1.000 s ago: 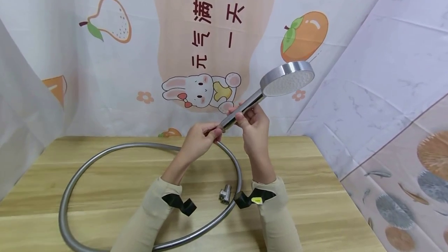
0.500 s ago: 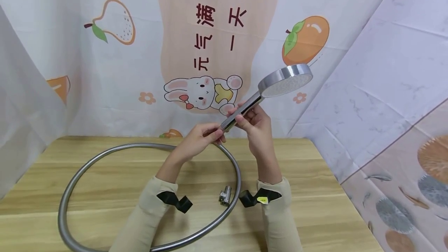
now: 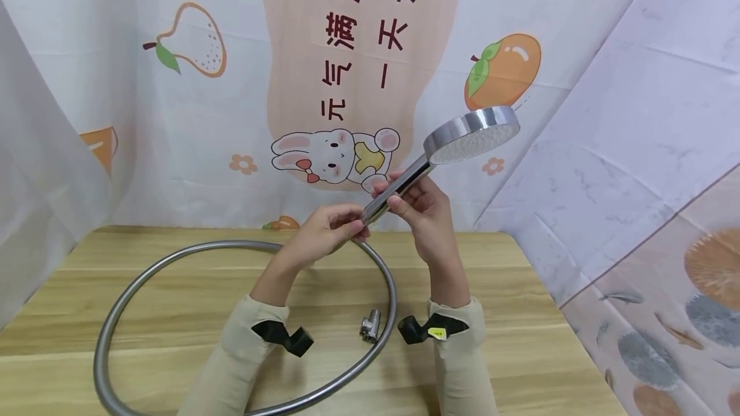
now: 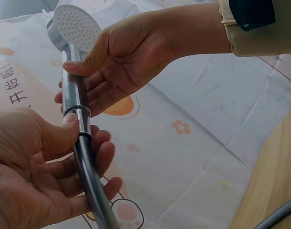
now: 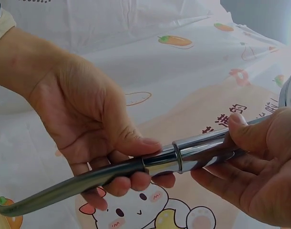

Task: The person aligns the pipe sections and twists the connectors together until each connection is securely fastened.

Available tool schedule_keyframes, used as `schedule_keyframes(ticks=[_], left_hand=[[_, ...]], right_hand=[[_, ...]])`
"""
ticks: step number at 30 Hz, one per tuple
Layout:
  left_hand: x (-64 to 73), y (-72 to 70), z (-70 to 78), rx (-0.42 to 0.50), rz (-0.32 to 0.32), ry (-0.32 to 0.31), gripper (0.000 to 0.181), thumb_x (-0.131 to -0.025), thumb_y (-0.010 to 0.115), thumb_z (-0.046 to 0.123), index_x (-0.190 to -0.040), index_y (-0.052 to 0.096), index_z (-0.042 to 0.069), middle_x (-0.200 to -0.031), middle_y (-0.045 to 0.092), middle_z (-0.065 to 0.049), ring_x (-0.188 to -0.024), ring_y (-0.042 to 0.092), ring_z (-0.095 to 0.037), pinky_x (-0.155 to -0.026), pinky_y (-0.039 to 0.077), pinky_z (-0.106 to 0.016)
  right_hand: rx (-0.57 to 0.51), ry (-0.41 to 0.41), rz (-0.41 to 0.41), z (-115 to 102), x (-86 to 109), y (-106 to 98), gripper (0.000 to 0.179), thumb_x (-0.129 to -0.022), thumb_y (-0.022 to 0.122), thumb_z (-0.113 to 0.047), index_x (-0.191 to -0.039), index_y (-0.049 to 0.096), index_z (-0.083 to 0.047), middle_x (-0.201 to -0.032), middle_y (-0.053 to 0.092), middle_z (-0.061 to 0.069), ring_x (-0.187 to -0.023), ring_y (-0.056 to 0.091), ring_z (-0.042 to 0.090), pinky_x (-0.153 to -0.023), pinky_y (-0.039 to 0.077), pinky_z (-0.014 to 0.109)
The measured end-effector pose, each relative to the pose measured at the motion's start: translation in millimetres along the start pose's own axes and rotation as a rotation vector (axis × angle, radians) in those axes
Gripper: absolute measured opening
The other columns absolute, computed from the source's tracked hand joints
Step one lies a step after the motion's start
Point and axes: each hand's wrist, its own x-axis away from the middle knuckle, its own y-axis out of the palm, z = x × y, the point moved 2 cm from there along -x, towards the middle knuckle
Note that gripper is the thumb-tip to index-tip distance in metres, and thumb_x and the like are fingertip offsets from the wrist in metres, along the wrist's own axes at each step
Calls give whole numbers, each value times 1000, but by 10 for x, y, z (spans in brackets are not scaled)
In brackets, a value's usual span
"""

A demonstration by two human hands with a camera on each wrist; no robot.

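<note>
A chrome shower head [image 3: 471, 137] with a round white nozzle face is held up above the table, tilted to the upper right. My right hand [image 3: 428, 217] grips its handle, thumb on the near side. At the handle's lower end my left hand [image 3: 324, 233] pinches the hose's metal collar [image 4: 83, 121], thumb on one side and fingers on the other. In the right wrist view the collar meets the handle end at a thin ring. The grey shower hose [image 3: 110, 320] runs down from it and loops over the table.
Inside the hose loop, near its right side, lies a small chrome valve fitting [image 3: 370, 326]. The wooden table [image 3: 509, 339] ends at a printed curtain [image 3: 191, 146] behind, and fabric also hangs on both sides.
Both forearms have shifted slightly apart, the left one leftward and the right one rightward. Both hands keep hold of the shower head and hose collar, and the head camera view has shifted slightly.
</note>
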Motion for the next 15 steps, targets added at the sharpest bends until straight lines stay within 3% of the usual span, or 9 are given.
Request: schedule_keyframes(ticks=[6,10,15], left_hand=[[9,52,18,-13,112,-15,21,-103,54,0,-117,64,-13,-93,68,-17,-84,67,-13,-79,59,-23],[-2,48,21,-20,147,-32,22,-103,55,0,-117,65,-13,-92,69,-17,-83,68,-13,-79,59,-22],[-8,41,12,-34,162,-32,21,-103,55,0,-117,65,-13,-92,69,-16,-86,69,-18,-81,60,-25]], right_hand=[[29,4,19,44,21,-45,39,-94,71,-9,-126,57,6,-113,77,10,-106,74,19,-88,61,32],[74,9,13,49,8,-78,41,-95,71,-5,-128,54,13,-110,78,5,-100,75,14,-84,61,30],[136,43,3,21,-6,-98,35,-94,68,4,-127,57,9,-101,75,-2,-89,72,9,-80,60,27]])
